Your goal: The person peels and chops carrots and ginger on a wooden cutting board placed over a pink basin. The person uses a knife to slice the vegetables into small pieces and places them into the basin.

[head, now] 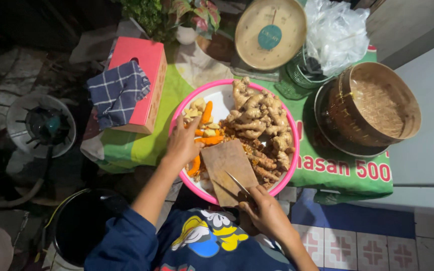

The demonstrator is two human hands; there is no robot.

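green cloth [327, 173] under pink basin [282, 183]; patterned floor tiles [357, 248] below.

a low table [126, 150] carries everything, covered by a green printed sheet [337, 173] that hangs over its near edge. directly on the sheet sit a pink basin [288, 125] near the middle, a red box [146, 108] to its left with a blue checked cloth [117, 93] draped over it, a round weighing scale [270, 34] at the back, a clear plastic bag [335, 32] beside the scale, and a woven bamboo steamer [372, 108] on a metal pot at the right.
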